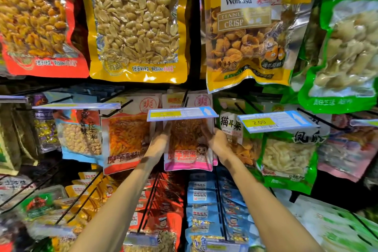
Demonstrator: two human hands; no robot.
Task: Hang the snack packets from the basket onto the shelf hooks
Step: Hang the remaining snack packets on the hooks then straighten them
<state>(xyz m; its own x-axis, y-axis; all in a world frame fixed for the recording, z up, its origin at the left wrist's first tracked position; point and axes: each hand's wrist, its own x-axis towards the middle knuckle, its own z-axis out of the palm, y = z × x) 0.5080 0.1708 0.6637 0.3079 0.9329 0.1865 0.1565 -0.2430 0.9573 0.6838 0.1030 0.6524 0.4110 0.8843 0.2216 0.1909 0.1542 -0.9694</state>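
A pink-bottomed snack packet (188, 149) with orange strips inside hangs at the middle of the shelf, its top hidden under a blue price tag (182, 113). My left hand (158, 142) grips the packet's left edge. My right hand (216, 142) grips its right edge. The black shelf hook (186, 96) runs above the tag toward the packet's top. Whether the packet's hole sits on the hook is hidden. No basket is in view.
A matching packet (124, 141) hangs just left. A green packet (286, 155) and a second price tag (274, 121) hang to the right. Big peanut and crisp bags (135, 24) hang above. Rows of blue and orange packets (206, 206) on hooks fill the space below.
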